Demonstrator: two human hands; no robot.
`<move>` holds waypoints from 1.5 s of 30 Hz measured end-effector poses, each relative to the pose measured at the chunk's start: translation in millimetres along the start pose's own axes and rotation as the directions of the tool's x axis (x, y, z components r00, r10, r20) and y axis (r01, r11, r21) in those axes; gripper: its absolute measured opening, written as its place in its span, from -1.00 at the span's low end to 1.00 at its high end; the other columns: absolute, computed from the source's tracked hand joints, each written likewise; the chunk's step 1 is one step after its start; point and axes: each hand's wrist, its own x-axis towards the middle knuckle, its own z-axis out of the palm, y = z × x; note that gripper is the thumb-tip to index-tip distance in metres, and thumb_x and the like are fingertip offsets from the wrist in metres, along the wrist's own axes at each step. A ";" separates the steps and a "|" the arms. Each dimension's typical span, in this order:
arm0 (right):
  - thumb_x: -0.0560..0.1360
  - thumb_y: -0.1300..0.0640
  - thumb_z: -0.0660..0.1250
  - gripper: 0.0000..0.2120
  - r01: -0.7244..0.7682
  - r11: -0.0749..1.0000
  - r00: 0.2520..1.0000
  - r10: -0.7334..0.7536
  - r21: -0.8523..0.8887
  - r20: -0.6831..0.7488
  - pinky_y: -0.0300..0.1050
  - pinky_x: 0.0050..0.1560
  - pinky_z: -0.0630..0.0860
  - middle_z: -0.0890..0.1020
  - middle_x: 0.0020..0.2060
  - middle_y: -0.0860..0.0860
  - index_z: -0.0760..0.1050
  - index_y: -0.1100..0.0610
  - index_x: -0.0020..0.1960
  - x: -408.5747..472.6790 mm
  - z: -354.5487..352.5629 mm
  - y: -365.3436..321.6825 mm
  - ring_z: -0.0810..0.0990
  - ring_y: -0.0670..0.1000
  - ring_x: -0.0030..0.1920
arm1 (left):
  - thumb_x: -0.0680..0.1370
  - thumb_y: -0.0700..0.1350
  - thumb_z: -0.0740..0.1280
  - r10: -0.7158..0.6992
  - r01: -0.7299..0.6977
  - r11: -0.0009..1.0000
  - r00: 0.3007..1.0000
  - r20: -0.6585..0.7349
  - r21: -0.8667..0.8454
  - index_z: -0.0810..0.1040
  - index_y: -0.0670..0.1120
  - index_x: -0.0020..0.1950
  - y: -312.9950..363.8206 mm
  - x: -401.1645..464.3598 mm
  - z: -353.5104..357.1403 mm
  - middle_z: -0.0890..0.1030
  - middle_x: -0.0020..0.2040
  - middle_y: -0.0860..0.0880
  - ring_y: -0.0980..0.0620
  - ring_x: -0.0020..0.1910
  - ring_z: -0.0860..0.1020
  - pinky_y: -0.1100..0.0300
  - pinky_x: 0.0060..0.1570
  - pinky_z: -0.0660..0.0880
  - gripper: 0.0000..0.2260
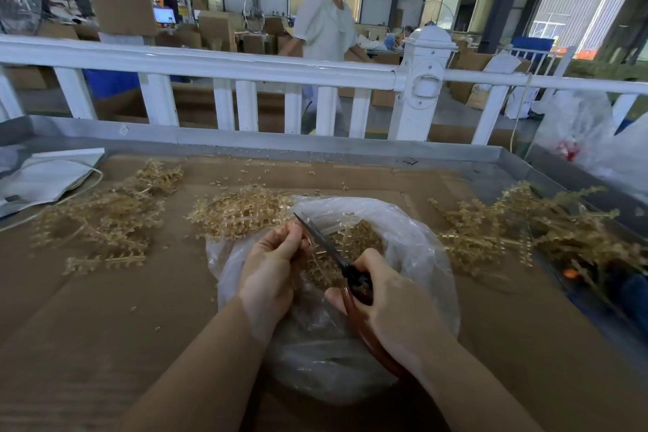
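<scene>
- Left hand (271,265) pinching a beige sprig (313,251) over the bag (417,238), fingers (292,236) covering its end.
- Right hand (391,307) gripping scissors (328,249), palm hiding most of the handles.

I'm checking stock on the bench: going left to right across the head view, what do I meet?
White paper bag → left pile of tan sprigs → left hand → scissors blades → right hand → right pile of tan sprigs → clear plastic sacks beyond the table edge.

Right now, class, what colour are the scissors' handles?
The scissors' handles are reddish-brown; head view.
</scene>
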 end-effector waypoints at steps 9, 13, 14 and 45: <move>0.45 -0.22 0.34 -0.71 0.001 0.999 0.999 0.001 0.040 -0.033 -0.40 -0.26 0.38 0.50 -0.32 -0.19 0.36 -0.05 -0.04 1.4 1.7 0.0 0.50 -0.22 -0.26 | 0.52 -0.36 0.27 -0.033 0.034 0.999 0.996 0.079 -0.011 0.53 -0.18 -0.17 0.4 -2.6 -0.1 0.53 -0.41 -0.01 0.15 -0.44 0.53 0.33 -0.28 0.57 -0.87; 0.45 -0.23 0.33 -0.72 -0.004 0.998 1.000 0.005 0.068 -0.020 -0.45 -0.25 0.37 0.51 -0.31 -0.19 0.35 -0.07 -0.05 2.1 0.4 -1.1 0.50 -0.29 -0.25 | 0.52 -0.35 0.26 -0.038 0.035 0.999 0.994 0.104 0.036 0.53 -0.19 -0.17 1.4 -5.1 0.6 0.51 -0.39 -0.03 0.12 -0.42 0.51 0.32 -0.27 0.58 -0.88; 0.46 -0.22 0.33 -0.72 -0.005 0.997 1.000 0.006 0.075 -0.011 -0.47 -0.25 0.36 0.52 -0.31 -0.19 0.34 -0.07 -0.06 2.7 -0.2 -1.7 0.50 -0.31 -0.25 | 0.52 -0.35 0.27 -0.037 0.032 0.998 0.994 0.105 0.048 0.53 -0.19 -0.18 1.4 -5.6 0.6 0.50 -0.39 -0.04 0.12 -0.41 0.51 0.31 -0.28 0.58 -0.88; 0.44 -0.10 0.41 -0.72 -0.044 0.986 0.985 0.070 0.162 -0.159 -0.59 -0.19 0.35 0.47 -0.23 -0.31 0.38 -0.06 0.03 5.9 -6.4 5.5 0.45 -0.43 -0.24 | 0.60 -0.30 0.17 -0.010 0.009 1.000 0.999 0.044 0.013 0.44 -0.12 -0.09 -3.0 -7.2 2.9 0.67 -0.18 -0.13 0.00 -0.20 0.65 0.15 -0.16 0.63 -0.86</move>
